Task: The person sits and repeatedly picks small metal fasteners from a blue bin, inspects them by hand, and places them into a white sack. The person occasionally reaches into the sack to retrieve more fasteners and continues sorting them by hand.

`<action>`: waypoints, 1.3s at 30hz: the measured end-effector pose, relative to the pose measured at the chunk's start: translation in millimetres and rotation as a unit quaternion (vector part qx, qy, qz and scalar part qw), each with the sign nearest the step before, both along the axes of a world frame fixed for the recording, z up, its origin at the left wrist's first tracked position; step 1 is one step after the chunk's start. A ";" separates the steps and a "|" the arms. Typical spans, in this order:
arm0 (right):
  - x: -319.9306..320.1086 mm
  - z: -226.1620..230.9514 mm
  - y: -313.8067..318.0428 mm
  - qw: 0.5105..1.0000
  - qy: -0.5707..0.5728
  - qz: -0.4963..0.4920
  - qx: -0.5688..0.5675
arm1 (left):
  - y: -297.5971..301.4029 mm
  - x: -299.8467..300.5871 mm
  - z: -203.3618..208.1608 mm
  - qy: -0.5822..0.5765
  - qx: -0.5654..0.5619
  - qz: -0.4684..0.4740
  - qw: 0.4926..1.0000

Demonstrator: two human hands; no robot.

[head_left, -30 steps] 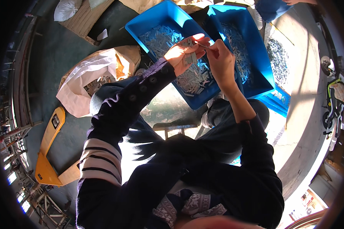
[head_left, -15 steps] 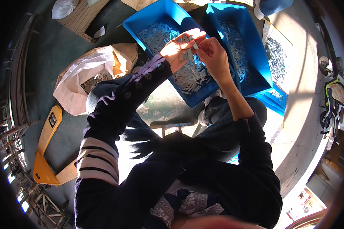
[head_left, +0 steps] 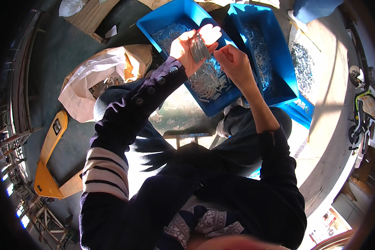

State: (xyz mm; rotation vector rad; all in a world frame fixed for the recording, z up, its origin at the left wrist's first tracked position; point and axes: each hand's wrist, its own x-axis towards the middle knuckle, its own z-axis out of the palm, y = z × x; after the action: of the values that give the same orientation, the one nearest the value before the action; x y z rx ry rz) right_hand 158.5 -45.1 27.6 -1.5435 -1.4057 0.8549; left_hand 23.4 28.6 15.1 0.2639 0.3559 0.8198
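Note:
My left hand (head_left: 182,46) is held palm up above the left blue bin (head_left: 180,11), its fingers stretched out. A small bunch of flat grey metal strips (head_left: 199,51) lies side by side across this palm, with small holes at some ends. Just to its right is my right hand (head_left: 236,64), fingers curled and thumb pinched in; whatever it may hold is hidden. Many loose metal strips (head_left: 206,83) lie in the left bin beneath both hands. A second blue bin (head_left: 285,77) on the right also holds loose strips.
An open paper sack (head_left: 81,89) with small pieces inside stands at left, near a yellow pallet-jack-like frame (head_left: 50,179). A wooden board (head_left: 85,18) is at upper left. More pieces (head_left: 302,62) lie on the floor right of the bins. Another person's leg (head_left: 314,9) shows at upper right.
My left hand has opened flatter, showing the strips on its palm. My right hand has drawn slightly away from them. The other person's leg and foot have shifted right.

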 end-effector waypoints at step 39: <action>27.0 4.2 9.3 0.990 -0.055 0.103 -0.073 | -17.4 2.2 -5.8 0.056 0.020 -0.308 0.949</action>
State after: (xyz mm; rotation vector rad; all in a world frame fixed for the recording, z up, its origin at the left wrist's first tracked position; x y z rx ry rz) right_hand 185.5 -35.8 31.8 -1.5942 -1.6352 1.0291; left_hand 25.5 11.2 9.3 0.4334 0.3365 0.1952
